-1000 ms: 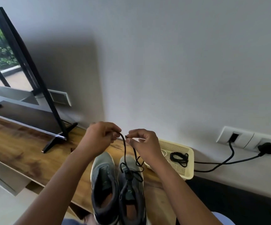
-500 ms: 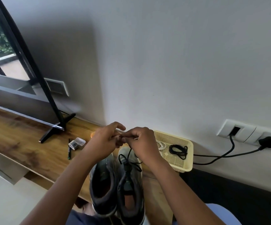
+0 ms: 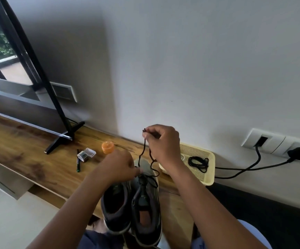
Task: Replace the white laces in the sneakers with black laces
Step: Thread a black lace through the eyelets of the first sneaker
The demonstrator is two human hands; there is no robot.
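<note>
R hand (image 3: 161, 144) is raised above the shoes, thumb & fingers pinching the tip of a black lace (image 3: 143, 150); the lace hangs down from the pinch to the front eyelets of the right sneaker (image 3: 146, 200). L hand (image 3: 119, 166) sits low at that shoe's toe end, fingers curled at the lace crossings w/ fingertips on the lace there; exact grip can't be made out. Left sneaker (image 3: 116, 205) stands touching the right one, both w/ heels toward the camera, on the near edge of the wooden surface (image 3: 20, 151). Just right of the shoes is a cream mesh basket (image 3: 209, 174) holding a coiled black lace (image 3: 198, 163); smth white shows at its left edge, mostly hidden. On the surface left of the hands: orange cap (image 3: 107, 146), small clear box (image 3: 86, 154), pen (image 3: 78, 163). TV (image 3: 20, 112) stands far left.
</note>
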